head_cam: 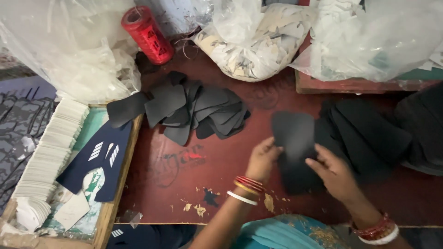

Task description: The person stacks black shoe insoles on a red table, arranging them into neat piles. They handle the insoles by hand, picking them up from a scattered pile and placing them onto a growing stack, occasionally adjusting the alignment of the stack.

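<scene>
Both my left hand (263,159) and right hand (333,174) pinch 1 dark cut piece (295,138); loose grip could drop it onto the tabletop (184,184).

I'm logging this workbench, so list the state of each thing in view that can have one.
Left hand: grips the edge of a dark cut piece.
Right hand: fingers on the same piece.
Dark cut piece: held just above the table.
Loose pile of dark pieces: lying flat, overlapping.
Red spool: tilted, leaning.
White card stack: fanned in the tray.
Plastic bag of scraps: open, full.
</scene>
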